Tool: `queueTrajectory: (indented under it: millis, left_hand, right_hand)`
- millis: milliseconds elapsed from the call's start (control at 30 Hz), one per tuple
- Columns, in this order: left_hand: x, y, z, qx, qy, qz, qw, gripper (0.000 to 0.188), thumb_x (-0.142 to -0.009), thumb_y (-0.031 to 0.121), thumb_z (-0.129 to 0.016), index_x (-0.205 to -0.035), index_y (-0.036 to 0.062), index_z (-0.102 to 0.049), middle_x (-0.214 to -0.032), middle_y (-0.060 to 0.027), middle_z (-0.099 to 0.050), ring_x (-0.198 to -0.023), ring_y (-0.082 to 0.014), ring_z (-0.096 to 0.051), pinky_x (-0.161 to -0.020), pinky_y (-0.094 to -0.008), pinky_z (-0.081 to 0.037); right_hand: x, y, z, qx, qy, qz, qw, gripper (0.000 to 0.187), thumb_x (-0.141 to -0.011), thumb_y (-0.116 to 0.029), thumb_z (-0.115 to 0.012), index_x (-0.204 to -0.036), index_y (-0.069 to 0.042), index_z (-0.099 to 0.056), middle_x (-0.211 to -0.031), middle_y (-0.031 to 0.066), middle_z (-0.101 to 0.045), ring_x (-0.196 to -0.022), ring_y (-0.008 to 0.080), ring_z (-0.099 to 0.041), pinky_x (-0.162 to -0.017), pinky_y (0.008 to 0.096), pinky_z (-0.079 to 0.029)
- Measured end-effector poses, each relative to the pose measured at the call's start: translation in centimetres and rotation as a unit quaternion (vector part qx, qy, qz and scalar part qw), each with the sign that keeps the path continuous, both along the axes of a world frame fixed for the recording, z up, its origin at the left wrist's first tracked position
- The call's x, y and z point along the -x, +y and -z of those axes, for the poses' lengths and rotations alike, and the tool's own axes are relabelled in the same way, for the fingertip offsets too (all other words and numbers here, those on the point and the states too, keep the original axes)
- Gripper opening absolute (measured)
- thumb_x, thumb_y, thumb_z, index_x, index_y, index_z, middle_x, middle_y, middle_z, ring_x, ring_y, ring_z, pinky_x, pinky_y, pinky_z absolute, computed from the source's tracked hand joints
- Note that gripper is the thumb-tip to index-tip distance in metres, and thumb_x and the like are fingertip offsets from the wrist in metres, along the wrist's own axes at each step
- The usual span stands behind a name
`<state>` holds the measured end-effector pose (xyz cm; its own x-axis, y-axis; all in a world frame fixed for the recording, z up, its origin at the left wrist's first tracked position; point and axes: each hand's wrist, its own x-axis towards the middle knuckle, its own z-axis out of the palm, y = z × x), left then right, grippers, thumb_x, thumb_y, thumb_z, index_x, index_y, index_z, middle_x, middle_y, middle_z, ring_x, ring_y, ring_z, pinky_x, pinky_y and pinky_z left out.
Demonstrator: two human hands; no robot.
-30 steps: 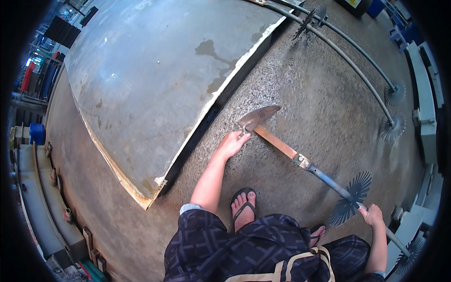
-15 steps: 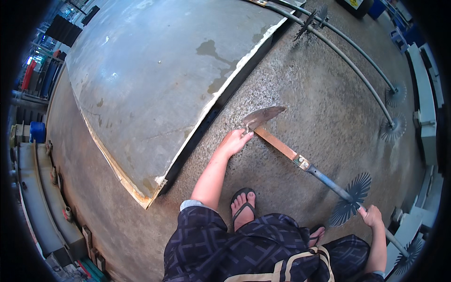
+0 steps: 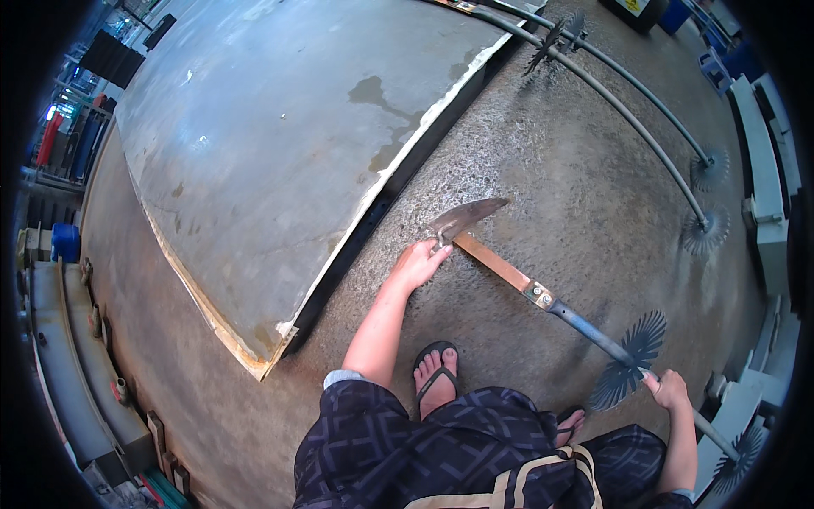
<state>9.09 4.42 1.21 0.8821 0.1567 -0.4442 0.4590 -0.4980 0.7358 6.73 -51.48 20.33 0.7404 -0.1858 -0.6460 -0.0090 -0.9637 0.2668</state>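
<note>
A long-handled tool with a curved metal blade (image 3: 471, 215) lies slantwise across the space before me. Its flat reddish-brown bar (image 3: 493, 261) is bolted to a blue-grey metal pole (image 3: 589, 336). My left hand (image 3: 417, 265) is closed at the base of the blade, thumb along it; a small light metal piece shows by the fingertips. Lower right, my right hand (image 3: 668, 390) wraps round the pole, just past a dark fan-shaped toothed disc (image 3: 627, 365). A second toothed disc (image 3: 739, 462) is farther down the pole.
To the left is a big grey slab-like platform (image 3: 254, 170) with a ragged pale edge. Two similar poles (image 3: 632, 106) with toothed discs rest on its far edge and reach the concrete floor (image 3: 577, 187). Pale metal parts (image 3: 772, 237) line the right; grey metal panels (image 3: 72, 356) stand left.
The blade end and my left hand have shifted slightly left and down. My right hand has kept its grip, and the view has moved a little.
</note>
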Motion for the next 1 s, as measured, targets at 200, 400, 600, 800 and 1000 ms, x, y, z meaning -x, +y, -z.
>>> queueTrajectory:
  millis: [200,400,600,800,1000]
  left_hand:
    - [0.0,0.5,-0.7,0.017,0.046,0.014,0.999,0.044,-0.088,0.044,-0.057,-0.099,0.0022,-0.064,-0.082,-0.0167,-0.066,-0.079,-0.0252,-0.064,-0.075,-0.038,-0.047]
    - [0.2,0.3,-0.8,-0.006,0.024,0.011,1.0,0.044,-0.087,0.044,-0.057,-0.098,0.0021,-0.064,-0.08,-0.0175,-0.066,-0.077,-0.0261,-0.064,-0.074,-0.0392,-0.046]
    - [0.6,0.6,-1.8,0.0,0.034,0.015,0.999,0.044,-0.087,0.044,-0.057,-0.097,0.002,-0.064,-0.08,-0.0176,-0.065,-0.077,-0.0274,-0.064,-0.074,-0.0398,-0.046]
    - [-0.2,0.2,-0.2,0.013,0.018,-0.001,1.0,0.043,-0.088,0.044,-0.056,-0.095,0.0021,-0.063,-0.078,-0.0166,-0.065,-0.075,-0.027,-0.063,-0.074,-0.0391,-0.046]
    - [0.7,0.3,-1.0,0.015,0.044,0.001,0.999,0.044,-0.088,0.044,-0.055,-0.095,0.0019,-0.063,-0.079,-0.0175,-0.065,-0.075,-0.0275,-0.063,-0.074,-0.039,-0.046]
  right_hand:
    - [-0.1,0.1,-0.1,0.006,0.013,0.004,1.0,0.082,-0.072,-0.076,-0.046,-0.077,0.003,-0.069,-0.077,0.03,-0.062,-0.082,0.0436,-0.062,-0.076,0.0472,-0.049]
    - [0.0,0.2,-0.2,0.006,0.008,-0.008,1.0,0.081,-0.074,-0.075,-0.046,-0.078,0.004,-0.069,-0.076,0.0298,-0.062,-0.082,0.0437,-0.062,-0.075,0.0476,-0.049]
    - [-0.2,1.0,-0.6,0.008,0.007,0.003,1.0,0.081,-0.074,-0.074,-0.046,-0.076,0.004,-0.068,-0.075,0.0294,-0.061,-0.081,0.0437,-0.062,-0.074,0.0481,-0.049]
    - [-0.1,0.4,-0.2,0.0,0.008,0.004,1.0,0.081,-0.074,-0.074,-0.046,-0.076,0.004,-0.069,-0.074,0.0301,-0.061,-0.081,0.0441,-0.062,-0.074,0.0483,-0.049]
    - [-0.3,1.4,-1.0,0.004,0.015,0.014,1.0,0.081,-0.073,-0.074,-0.046,-0.076,0.004,-0.068,-0.075,0.0305,-0.061,-0.081,0.0445,-0.062,-0.075,0.0479,-0.049]
